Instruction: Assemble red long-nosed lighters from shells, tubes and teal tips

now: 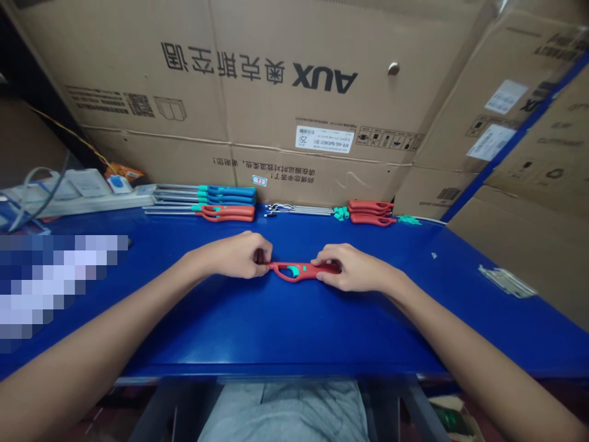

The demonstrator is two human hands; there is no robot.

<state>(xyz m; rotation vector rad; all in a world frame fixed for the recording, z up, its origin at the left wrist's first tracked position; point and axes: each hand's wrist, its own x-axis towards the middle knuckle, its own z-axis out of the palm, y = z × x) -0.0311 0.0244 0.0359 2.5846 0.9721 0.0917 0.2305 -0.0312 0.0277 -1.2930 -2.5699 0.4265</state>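
Head view: red plastic lighter-shaped handle (308,271) with green trigger (292,271), held between front and rear edges of blue worktop (276,331). Left hand (245,254) pinches narrow end; right hand (348,269) clamps broad end. Step, judged: 2-handed fitting or adjusting; next move calls for steady alignment.

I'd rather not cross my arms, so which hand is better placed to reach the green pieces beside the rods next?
Probably your right hand: it is nearer those green pieces, almost straight in front of them, while your left hand is farther left. Both hold the red handle, though.
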